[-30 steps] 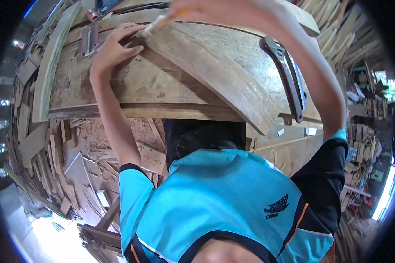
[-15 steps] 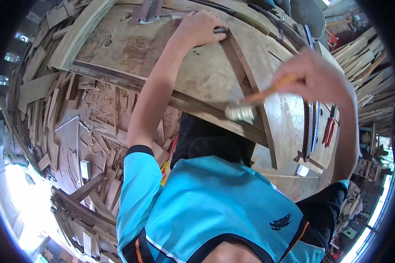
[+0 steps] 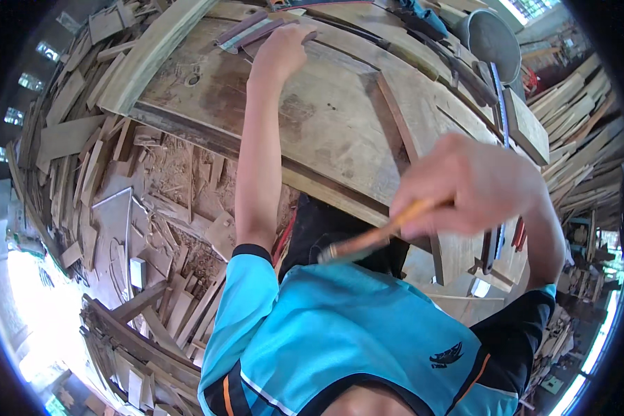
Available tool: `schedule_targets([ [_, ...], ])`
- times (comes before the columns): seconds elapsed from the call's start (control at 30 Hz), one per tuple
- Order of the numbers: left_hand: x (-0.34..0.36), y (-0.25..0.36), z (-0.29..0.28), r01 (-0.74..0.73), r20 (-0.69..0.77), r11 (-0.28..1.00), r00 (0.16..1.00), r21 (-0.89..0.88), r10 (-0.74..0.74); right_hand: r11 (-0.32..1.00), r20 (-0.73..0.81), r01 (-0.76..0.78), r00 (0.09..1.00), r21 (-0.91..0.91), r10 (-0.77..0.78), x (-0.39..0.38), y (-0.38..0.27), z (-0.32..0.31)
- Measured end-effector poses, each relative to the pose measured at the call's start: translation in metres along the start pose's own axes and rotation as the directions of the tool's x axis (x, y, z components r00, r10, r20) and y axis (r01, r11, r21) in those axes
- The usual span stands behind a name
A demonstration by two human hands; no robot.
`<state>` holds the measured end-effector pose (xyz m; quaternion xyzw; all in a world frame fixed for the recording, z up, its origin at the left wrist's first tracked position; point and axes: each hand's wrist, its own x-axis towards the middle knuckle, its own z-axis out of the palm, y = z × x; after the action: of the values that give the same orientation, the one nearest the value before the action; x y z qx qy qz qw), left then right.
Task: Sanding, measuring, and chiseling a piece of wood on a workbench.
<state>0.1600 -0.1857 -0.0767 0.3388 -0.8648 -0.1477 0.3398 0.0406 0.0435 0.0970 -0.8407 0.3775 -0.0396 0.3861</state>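
My right hand (image 3: 468, 184), blurred by motion, is closed round the orange-brown handle of a flat paintbrush (image 3: 367, 239). The brush points left and toward me, its bristle end just in front of my shirt, past the bench's near edge. My left hand (image 3: 284, 52) is at the far side of the bench, fingers curled down beside a pair of narrow brown wood strips (image 3: 239, 35). A small dark end pokes out by its fingers; what it belongs to is unclear. Between the hands a long brown wood bar (image 3: 394, 114) lies slantwise on the worktop, partly behind my right hand.
The wooden bench top (image 3: 312, 132) has a raised near edge. Thick pale planks (image 3: 156, 59) lie at its left. A grey bucket (image 3: 492, 48), a blue-edged straight tool (image 3: 499, 104) and red-handled pliers (image 3: 518, 234) are to the right. Offcuts and shavings (image 3: 166, 180) cover the floor.
My left hand has moved left, off the far end of the slanting bar to beside the narrow strips. My right hand has brought the brush from over the bench edge toward my body.
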Motion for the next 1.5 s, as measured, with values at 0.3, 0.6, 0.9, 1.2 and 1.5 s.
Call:
schedule_targets([
  [0.3,-0.007,-0.005,-0.024,-0.107,-0.371,0.97,0.929,-0.219,0.018,0.475,-0.295,-0.24,0.954,-0.847,-0.045,0.076,0.111,-0.031],
  [0.6,0.014,0.011,-0.015,-0.188,-0.382,0.957,0.92,-0.22,0.093,1.0,0.066,-0.003,0.998,-0.023,0.004,-0.015,-0.003,0.015],
  [0.9,-0.016,0.125,-0.012,-0.633,-0.01,0.69,0.739,-0.351,0.674,0.792,-0.752,-0.54,0.387,0.284,0.534,-0.162,0.0,0.017],
  [1.2,-0.076,0.213,0.051,-0.811,0.312,0.437,0.33,-0.388,0.891,0.767,-0.86,-0.548,0.156,0.334,0.486,-0.178,0.028,0.035],
  [1.5,-0.084,0.158,-0.03,-0.752,0.039,0.592,0.609,-0.29,0.793,0.953,-0.262,-0.3,0.923,-0.028,0.283,-0.168,-0.007,0.048],
])
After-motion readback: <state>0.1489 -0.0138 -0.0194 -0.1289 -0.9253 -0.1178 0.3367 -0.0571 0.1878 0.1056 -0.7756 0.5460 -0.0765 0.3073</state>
